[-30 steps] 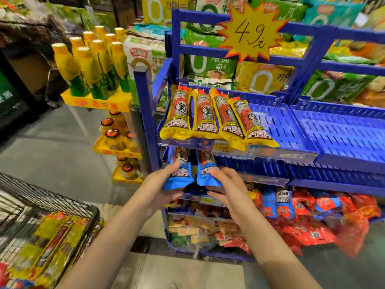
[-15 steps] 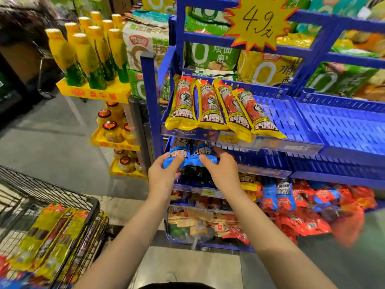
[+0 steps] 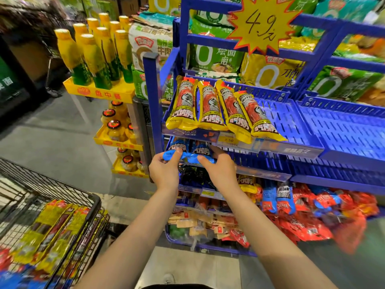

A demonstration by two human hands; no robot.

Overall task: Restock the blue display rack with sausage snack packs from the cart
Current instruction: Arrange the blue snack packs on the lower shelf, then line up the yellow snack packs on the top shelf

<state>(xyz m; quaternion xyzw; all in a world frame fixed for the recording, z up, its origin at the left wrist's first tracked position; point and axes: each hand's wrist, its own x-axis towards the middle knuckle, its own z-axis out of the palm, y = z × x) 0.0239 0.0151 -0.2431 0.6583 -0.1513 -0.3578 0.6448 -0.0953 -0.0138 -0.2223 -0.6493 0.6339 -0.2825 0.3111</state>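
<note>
Upper shelf (image 3: 291, 150) hides blue packs (image 3: 188, 150) beyond both hands' grip.

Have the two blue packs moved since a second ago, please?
Yes. The two blue packs have slid further in under the upper shelf's front edge, leaving only their lower ends showing.

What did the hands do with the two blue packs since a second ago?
Both hands pushed the two blue packs further back under the upper shelf, so only their lower ends show. The left hand and right hand still pinch those ends. The four yellow packs above and the yellow packs in the cart stayed put.
</note>
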